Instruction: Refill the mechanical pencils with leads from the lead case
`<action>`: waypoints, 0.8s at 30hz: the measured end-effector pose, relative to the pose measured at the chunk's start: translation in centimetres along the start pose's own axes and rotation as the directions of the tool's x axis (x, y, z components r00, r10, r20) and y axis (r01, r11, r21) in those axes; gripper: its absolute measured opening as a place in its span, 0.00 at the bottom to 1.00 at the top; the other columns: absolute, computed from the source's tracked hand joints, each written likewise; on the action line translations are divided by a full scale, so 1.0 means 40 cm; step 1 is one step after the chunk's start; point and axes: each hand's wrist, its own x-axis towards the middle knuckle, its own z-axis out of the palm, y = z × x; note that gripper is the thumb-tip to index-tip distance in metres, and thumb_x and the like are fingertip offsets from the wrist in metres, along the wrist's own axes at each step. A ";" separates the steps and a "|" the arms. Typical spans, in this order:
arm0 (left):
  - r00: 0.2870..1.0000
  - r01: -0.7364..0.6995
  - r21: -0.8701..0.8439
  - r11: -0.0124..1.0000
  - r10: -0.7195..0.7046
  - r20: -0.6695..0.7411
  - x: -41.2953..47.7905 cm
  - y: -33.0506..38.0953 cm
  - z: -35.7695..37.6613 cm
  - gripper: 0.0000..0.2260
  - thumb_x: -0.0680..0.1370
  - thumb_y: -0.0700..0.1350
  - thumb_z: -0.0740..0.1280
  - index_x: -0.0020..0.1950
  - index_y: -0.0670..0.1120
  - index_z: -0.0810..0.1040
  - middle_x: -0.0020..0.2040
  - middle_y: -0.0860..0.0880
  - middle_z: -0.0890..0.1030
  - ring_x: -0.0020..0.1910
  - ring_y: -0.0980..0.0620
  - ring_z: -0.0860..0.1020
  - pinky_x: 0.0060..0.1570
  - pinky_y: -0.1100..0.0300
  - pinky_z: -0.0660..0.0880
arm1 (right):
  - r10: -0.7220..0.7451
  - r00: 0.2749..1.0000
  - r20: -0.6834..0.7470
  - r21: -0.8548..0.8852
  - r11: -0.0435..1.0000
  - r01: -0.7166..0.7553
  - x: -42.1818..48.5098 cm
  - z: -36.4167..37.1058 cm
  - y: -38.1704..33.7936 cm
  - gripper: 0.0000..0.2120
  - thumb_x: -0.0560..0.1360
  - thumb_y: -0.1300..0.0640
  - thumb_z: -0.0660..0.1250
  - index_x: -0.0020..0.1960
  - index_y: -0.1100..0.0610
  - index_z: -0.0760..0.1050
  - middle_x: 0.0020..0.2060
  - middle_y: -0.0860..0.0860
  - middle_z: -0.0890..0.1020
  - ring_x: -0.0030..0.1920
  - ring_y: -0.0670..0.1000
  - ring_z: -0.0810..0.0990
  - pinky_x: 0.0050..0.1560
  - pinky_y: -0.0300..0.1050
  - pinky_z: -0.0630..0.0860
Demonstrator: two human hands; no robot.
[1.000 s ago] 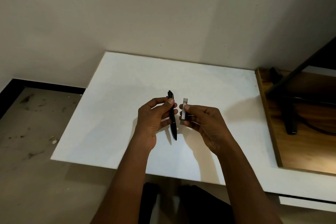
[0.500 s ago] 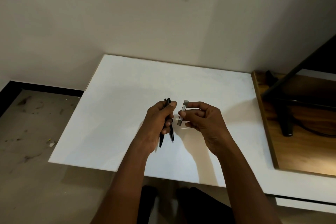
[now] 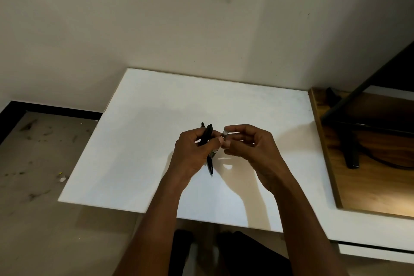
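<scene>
Left hand (image 3: 192,152) curled around two slim black mechanical pencils (image 3: 207,139), tips pointing to 6 o'clock, above white table (image 3: 139,141). Right hand (image 3: 251,148) at 3 o'clock of it, fingertips pinching small clear plastic lead case (image 3: 224,132), touching left thumb.

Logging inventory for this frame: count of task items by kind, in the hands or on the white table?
Black mechanical pencils: 2, both in the left hand
Lead case: 1, between both hands, right hand at its top
Loose items on the white table: 0
Total: 3
</scene>
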 end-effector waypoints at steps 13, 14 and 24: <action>0.999 -0.046 0.079 0.996 0.046 -0.002 -0.008 0.008 -0.009 0.06 0.70 0.51 0.78 0.46 0.54 0.87 0.35 0.55 0.83 0.37 0.60 0.80 0.38 0.73 0.71 | 0.130 0.986 -0.108 0.187 0.976 -0.108 0.004 -0.017 0.016 0.04 0.76 0.65 0.72 0.49 0.64 0.84 0.40 0.59 0.86 0.40 0.55 0.86 0.47 0.41 0.82; 0.999 -0.044 0.070 0.997 0.045 -0.012 -0.007 0.009 -0.010 0.07 0.70 0.50 0.78 0.47 0.54 0.87 0.36 0.55 0.83 0.36 0.62 0.78 0.37 0.74 0.70 | 0.151 0.981 -0.124 0.227 0.966 -0.121 0.005 -0.017 0.016 0.04 0.75 0.65 0.72 0.48 0.65 0.84 0.40 0.58 0.86 0.39 0.54 0.86 0.46 0.41 0.82; 0.996 -0.040 -0.017 0.999 0.038 -0.079 -0.007 0.016 -0.010 0.07 0.73 0.42 0.77 0.50 0.48 0.87 0.37 0.53 0.83 0.24 0.62 0.73 0.27 0.72 0.68 | 0.255 0.963 -0.086 0.409 0.891 -0.200 0.008 -0.017 0.017 0.05 0.75 0.67 0.71 0.45 0.65 0.86 0.44 0.61 0.87 0.43 0.56 0.88 0.45 0.40 0.83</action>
